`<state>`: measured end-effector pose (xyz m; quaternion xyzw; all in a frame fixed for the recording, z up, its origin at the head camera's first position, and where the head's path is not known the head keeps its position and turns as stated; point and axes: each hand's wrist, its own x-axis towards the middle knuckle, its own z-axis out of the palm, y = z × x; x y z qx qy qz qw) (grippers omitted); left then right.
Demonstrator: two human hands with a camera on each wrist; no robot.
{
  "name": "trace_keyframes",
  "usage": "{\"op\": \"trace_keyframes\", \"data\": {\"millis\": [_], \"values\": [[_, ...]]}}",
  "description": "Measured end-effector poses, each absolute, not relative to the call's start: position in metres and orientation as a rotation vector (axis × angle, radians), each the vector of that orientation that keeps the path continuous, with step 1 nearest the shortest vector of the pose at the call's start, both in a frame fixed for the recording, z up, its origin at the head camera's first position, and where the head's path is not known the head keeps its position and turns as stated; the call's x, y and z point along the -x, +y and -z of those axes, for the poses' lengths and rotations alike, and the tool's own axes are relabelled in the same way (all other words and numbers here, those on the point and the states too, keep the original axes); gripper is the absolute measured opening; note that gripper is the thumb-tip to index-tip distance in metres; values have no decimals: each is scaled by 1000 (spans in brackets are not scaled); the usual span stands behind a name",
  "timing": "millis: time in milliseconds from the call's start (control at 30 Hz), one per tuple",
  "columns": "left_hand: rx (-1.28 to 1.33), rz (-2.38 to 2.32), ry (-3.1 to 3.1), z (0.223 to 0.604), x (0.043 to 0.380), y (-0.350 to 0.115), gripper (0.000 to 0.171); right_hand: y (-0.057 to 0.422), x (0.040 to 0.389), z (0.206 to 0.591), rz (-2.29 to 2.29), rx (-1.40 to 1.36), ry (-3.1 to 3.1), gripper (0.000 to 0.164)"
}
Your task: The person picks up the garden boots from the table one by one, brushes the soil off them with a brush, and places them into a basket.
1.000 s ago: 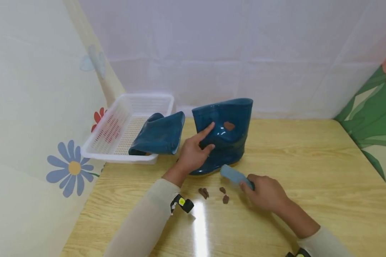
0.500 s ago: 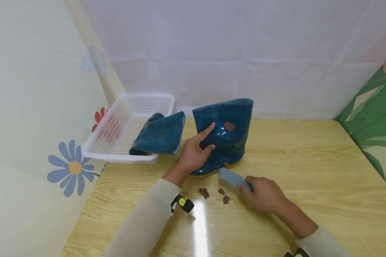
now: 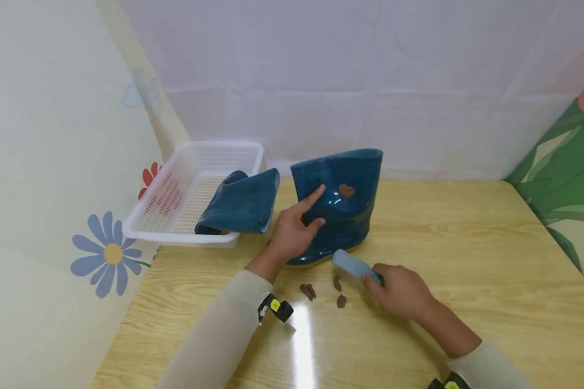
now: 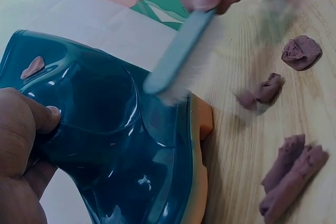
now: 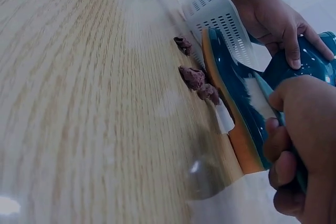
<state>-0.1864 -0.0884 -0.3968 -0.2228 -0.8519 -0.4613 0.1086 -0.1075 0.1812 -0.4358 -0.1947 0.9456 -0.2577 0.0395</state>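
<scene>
A dark blue rubber boot [image 3: 333, 227] with an orange-tan sole stands upright on the table. My left hand [image 3: 296, 229] holds it at the ankle, index finger and thumb lying on its side. In my right hand [image 3: 401, 292] is a scrub brush [image 3: 352, 263] with a blue-grey back; its white bristles [image 5: 258, 98] touch the boot's lower side in the right wrist view. A brown mud-like clump [image 3: 346, 190] sticks to the boot's shaft. Several brown lumps [image 3: 308, 292] lie on the table before the boot; one [image 4: 262, 92] looks blurred in the left wrist view.
A white perforated plastic basket [image 3: 194, 239] stands left of the boot. A second blue boot [image 3: 243, 202] lies in it, its shaft hanging over the right rim. A pale curtain [image 3: 418, 108] closes off the table's [image 3: 467, 243] back edge.
The brush has gone down and come back up along the boot's lower edge. A brown bit at the sole half a second ago is gone, and another blurred piece shows by the lumps below.
</scene>
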Motion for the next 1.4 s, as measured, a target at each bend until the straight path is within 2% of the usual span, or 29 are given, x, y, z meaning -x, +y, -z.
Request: {"op": "trace_keyframes", "data": {"millis": [367,800,1400], "values": [[627,1360,-2527,397,186,-88,74,180,108,431,901,507,2986,34],[646,1361,-2525,400,186,-89,75,179,108,392,1116,509,3112,32],[656,1346,-2492,397,184,-89,73,161,128,352,922,373,3262,41]]}}
